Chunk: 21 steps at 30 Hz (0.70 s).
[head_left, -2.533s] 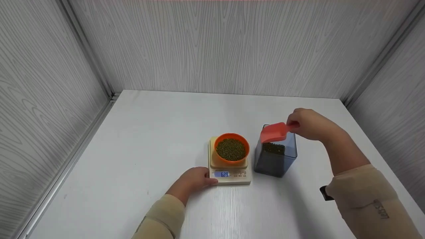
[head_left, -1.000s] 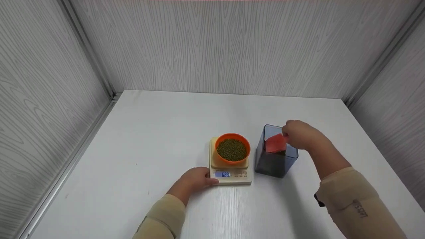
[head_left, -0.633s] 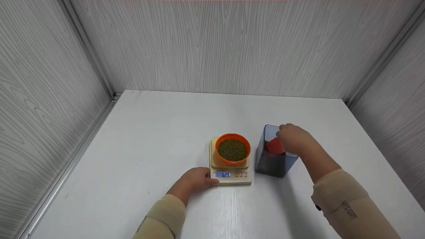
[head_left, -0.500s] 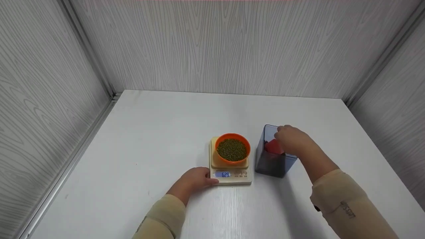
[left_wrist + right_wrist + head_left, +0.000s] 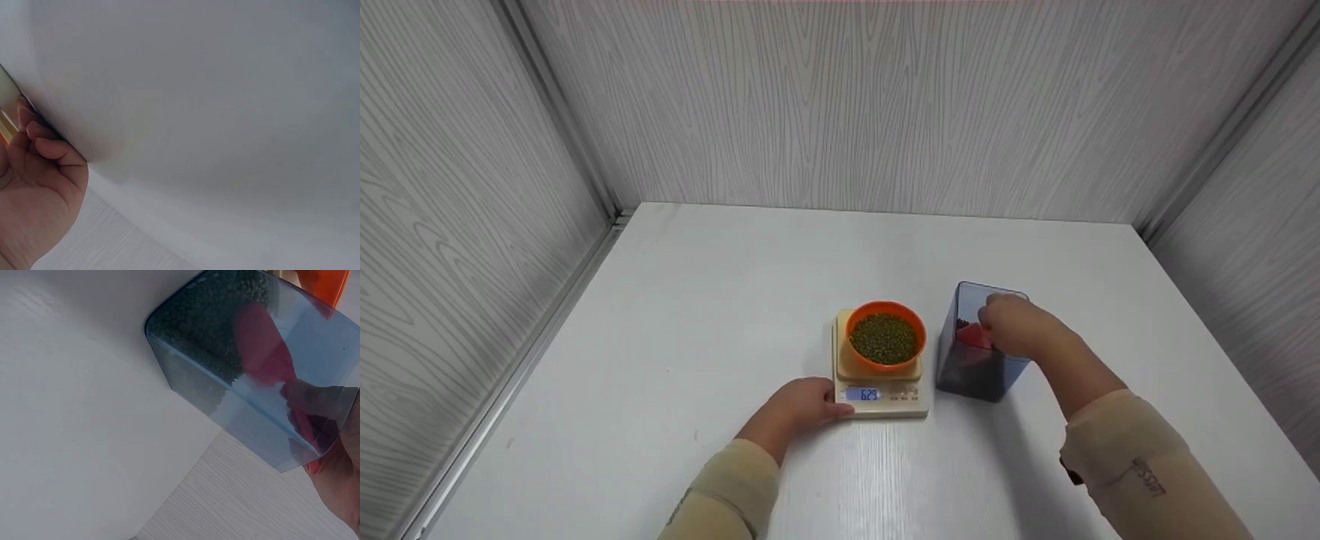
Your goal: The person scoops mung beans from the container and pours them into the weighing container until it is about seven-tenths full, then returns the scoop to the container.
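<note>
Scoop: red plastic scoop sits down inside the tinted container, its bowl low against the beans; seen through the wall from the right wrist as well.
Right hand: right hand reaches into the container's open top, fingers curled round the scoop's handle, a grip that suits digging into the beans.
Container: tall, clear blue-grey container stands upright on the table, just right of the scale, partly filled with mung beans.
Left hand: left hand rests on the table against the scale's near left corner, fingers loosely curled with the thumb touching the edge, likely to steady it; it holds nothing.
Scale: cream kitchen scale with a lit blue display.
Bowl: orange bowl centred on the scale's platform, heaped with green mung beans.
Table: white table, boxed in by grey wood-grain walls.
</note>
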Motion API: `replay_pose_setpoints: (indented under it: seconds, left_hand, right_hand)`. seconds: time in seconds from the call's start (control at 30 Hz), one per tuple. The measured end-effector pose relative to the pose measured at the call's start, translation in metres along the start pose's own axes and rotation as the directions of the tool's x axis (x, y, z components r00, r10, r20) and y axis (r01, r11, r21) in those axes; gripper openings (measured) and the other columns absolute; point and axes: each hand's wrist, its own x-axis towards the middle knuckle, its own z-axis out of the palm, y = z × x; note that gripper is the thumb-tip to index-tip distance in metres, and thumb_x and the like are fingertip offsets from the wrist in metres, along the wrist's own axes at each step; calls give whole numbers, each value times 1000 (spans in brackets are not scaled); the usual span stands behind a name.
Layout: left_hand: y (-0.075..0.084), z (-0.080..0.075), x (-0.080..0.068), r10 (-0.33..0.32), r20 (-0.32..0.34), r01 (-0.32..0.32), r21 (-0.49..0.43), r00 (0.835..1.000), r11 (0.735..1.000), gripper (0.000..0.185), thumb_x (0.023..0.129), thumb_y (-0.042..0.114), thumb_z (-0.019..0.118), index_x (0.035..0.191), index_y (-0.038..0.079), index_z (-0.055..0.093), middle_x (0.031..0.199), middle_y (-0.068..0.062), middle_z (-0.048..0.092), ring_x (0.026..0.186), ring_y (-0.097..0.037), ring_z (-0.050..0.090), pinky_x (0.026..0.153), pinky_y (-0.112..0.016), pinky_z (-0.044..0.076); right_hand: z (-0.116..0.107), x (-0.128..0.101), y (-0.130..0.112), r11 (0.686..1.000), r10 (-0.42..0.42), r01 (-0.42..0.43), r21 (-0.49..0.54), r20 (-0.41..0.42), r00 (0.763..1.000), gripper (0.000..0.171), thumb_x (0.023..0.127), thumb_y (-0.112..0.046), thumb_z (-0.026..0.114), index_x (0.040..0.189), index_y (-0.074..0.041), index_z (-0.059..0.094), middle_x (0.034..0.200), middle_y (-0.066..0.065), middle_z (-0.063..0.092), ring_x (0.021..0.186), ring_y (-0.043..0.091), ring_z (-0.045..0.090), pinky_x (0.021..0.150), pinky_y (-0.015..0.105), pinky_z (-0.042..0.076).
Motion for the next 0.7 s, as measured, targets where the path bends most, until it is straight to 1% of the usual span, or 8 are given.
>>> replay_pose_setpoints:
  seconds: [0.13, 0.33, 0.5, 0.57, 0.7]
  left_hand:
    - [0, 0, -1, 8, -6, -8, -6, 1000, 1000, 30, 79, 45, 65, 80, 16, 58, 76, 1, 55, 75, -17, 47, 75, -36, 40]
    - [2, -1, -2, 6, -3, -6, -6, 1000, 1000, 31, 80, 45, 65, 80, 15, 57, 76, 0, 54, 75, -18, 47, 75, -36, 39]
    - [1, -1, -3, 4, -8, -4, -8, 1000, 1000, 30, 80, 45, 65, 78, 15, 57, 74, 1, 53, 74, -17, 47, 73, -36, 39]
    - [1, -1, -2, 5, -10, -5, -11, 1000, 1000, 30, 80, 44, 65, 78, 15, 58, 74, 1, 54, 74, -17, 47, 73, -35, 39]
    - [1, 0, -1, 2, -4, -2, -16, 1000, 1000, 30, 80, 45, 65, 80, 16, 58, 75, 1, 54, 74, -17, 47, 74, -35, 39]
  right_hand:
    - [3, -1, 3, 999, 1, -1, 51, 2, 1000, 9, 84, -2, 55, 81, -4, 63, 76, 6, 50, 69, 20, 46, 64, 35, 43]
    - [5, -3, 5, 997, -21, 22, 75, -15, 1000, 6, 84, -3, 57, 80, -5, 63, 75, 5, 49, 69, 19, 46, 62, 32, 43]
    - [6, -5, 4, 993, -95, 98, 70, -47, 994, 6, 82, -1, 59, 78, -4, 63, 73, 4, 49, 67, 18, 45, 61, 32, 42]
    - [5, -6, 2, 991, -111, 114, 65, -50, 993, 6, 82, -1, 59, 78, -4, 63, 72, 4, 49, 67, 18, 45, 61, 33, 42]
    - [3, -8, 3, 993, -91, 94, 77, -36, 995, 7, 83, -1, 58, 80, -4, 63, 73, 4, 49, 68, 18, 45, 62, 32, 42]
